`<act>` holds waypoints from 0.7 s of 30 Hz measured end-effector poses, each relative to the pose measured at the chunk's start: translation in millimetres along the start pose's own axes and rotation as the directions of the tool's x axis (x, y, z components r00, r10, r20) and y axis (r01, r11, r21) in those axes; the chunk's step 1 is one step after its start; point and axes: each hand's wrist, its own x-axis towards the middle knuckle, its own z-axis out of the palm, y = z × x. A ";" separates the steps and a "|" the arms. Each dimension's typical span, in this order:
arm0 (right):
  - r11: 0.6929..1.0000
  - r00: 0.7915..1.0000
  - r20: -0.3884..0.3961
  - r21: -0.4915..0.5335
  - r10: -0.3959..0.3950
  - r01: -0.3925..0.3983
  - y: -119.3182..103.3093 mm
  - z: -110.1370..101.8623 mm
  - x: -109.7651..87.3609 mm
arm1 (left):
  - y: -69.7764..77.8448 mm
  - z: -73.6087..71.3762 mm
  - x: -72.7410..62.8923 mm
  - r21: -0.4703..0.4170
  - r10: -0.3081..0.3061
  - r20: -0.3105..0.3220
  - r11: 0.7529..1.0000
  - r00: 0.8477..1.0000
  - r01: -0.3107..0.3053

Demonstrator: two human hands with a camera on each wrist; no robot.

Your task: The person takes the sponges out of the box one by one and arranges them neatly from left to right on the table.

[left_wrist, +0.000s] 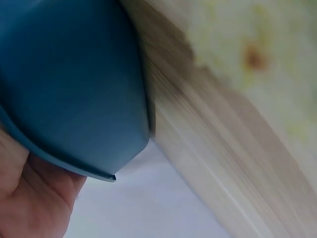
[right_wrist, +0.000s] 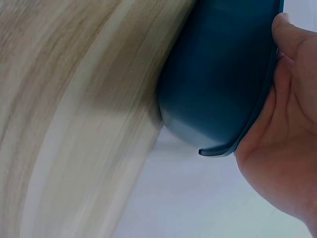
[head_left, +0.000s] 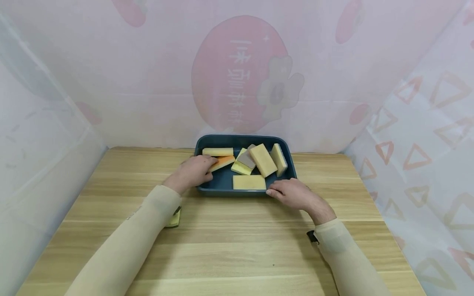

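A dark blue tray [head_left: 222, 192] stands at the table's back edge with several sponges in it. My left hand [head_left: 193, 170] reaches over its left end, thumb and fingers around the near end of an orange-and-yellow sponge [head_left: 223, 163]. In the left wrist view that hand [left_wrist: 37, 198] is at the tray's rim [left_wrist: 74, 168], its fingertips hidden. At the front right corner my right hand [head_left: 292, 192] grips the rim. The right wrist view shows the right thumb [right_wrist: 287, 32] against the tray's outer side [right_wrist: 218, 89], the other fingers mostly hidden behind the rim.
Inside the tray are pale yellow sponges [head_left: 249, 182], one leaning sponge [head_left: 279, 160] at the right, and a grey piece [head_left: 246, 159] over a brighter yellow sponge [head_left: 241, 168]. A yellow piece [head_left: 174, 220] lies under my left wrist. Printed curtains [head_left: 159, 74] enclose the wooden table [head_left: 237, 246].
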 end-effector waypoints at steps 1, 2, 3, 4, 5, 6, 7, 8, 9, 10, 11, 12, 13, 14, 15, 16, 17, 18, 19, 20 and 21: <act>1.000 1.000 -0.001 -0.003 0.001 -0.001 -0.2 0.0 -0.1 | 0.0 -0.4 -0.7 -0.001 0.004 -0.003 1.000 1.000 -0.004; 1.000 1.000 0.000 -0.002 0.003 -0.003 -0.2 0.0 -0.2 | 0.3 -1.1 -1.4 -0.002 0.007 -0.007 1.000 1.000 -0.007; 1.000 1.000 0.001 -0.002 0.005 -0.005 0.0 -0.1 -0.4 | 0.9 -2.0 -2.1 -0.004 0.011 -0.010 1.000 1.000 -0.011; 1.000 1.000 0.002 -0.002 0.005 -0.005 0.3 -0.3 -0.5 | 1.4 -2.7 -2.5 -0.007 0.015 -0.013 1.000 1.000 -0.015; 1.000 1.000 0.003 -0.002 0.005 -0.005 0.4 -0.5 -0.6 | 2.2 -4.0 -3.3 -0.011 0.018 -0.016 1.000 1.000 -0.018; 1.000 1.000 0.003 -0.001 0.005 -0.005 0.5 -0.8 -0.7 | 2.9 -5.4 -3.9 -0.016 0.018 -0.017 1.000 1.000 -0.018; 1.000 1.000 0.003 -0.001 0.005 -0.005 0.7 -0.9 -0.7 | 3.7 -6.9 -4.6 -0.020 0.016 -0.018 1.000 1.000 -0.017; 1.000 1.000 0.004 0.000 0.004 -0.004 0.9 -1.1 -0.7 | 4.5 -8.6 -5.2 -0.024 0.014 -0.018 1.000 1.000 -0.014; 1.000 1.000 0.004 0.001 0.002 -0.002 1.0 -1.2 -0.7 | 5.4 -10.3 -5.9 -0.030 0.010 -0.016 0.999 1.000 -0.011; 1.000 1.000 0.005 0.002 0.001 -0.001 1.3 -1.1 -0.7 | 6.2 -11.9 -6.6 -0.036 0.006 -0.014 0.999 1.000 -0.006; 1.000 1.000 0.005 0.003 -0.001 0.001 1.5 -1.1 -0.8 | 7.1 -13.8 -7.6 -0.042 -0.001 -0.012 0.999 1.000 0.001; 1.000 1.000 0.005 0.004 -0.003 0.003 1.8 -0.9 -0.7 | 7.7 -15.2 -8.5 -0.042 -0.004 -0.013 0.999 1.000 0.004; 1.000 1.000 0.006 0.004 -0.004 0.004 2.1 -0.8 -0.7 | 8.0 -16.3 -9.4 -0.042 -0.005 -0.017 0.999 1.000 0.005; 1.000 1.000 0.006 0.005 -0.005 0.005 2.4 -0.6 -0.6 | 8.2 -17.4 -10.5 -0.043 -0.005 -0.022 0.999 1.000 0.004; 1.000 1.000 0.006 0.005 -0.005 0.005 2.7 -0.4 -0.4 | 8.1 -18.3 -11.6 -0.044 -0.003 -0.028 0.999 1.000 0.002; 1.000 1.000 0.007 0.005 -0.005 0.005 2.9 -0.3 -0.3 | 7.8 -19.1 -12.9 -0.043 0.004 -0.038 0.999 0.999 -0.006; 1.000 1.000 0.007 0.006 -0.004 0.004 3.1 -0.2 -0.1 | 7.6 -20.0 -14.4 -0.041 0.010 -0.049 0.999 0.999 -0.012; 1.000 1.000 0.007 0.006 -0.003 0.003 3.2 -0.1 0.1 | 7.2 -20.9 -16.0 -0.039 0.018 -0.061 0.999 0.998 -0.020; 1.000 1.000 0.007 0.006 -0.002 0.002 3.3 0.0 0.3 | 7.2 -21.9 -17.7 -0.042 0.022 -0.070 0.999 0.997 -0.025; 1.000 1.000 0.005 0.005 -0.001 0.001 3.4 0.1 0.4 | 7.4 -23.2 -19.7 -0.043 0.025 -0.078 0.999 0.997 -0.028; 1.000 1.000 0.005 0.004 -0.002 0.002 3.6 0.1 0.4 | 7.8 -24.5 -21.7 -0.044 0.028 -0.085 0.999 0.996 -0.032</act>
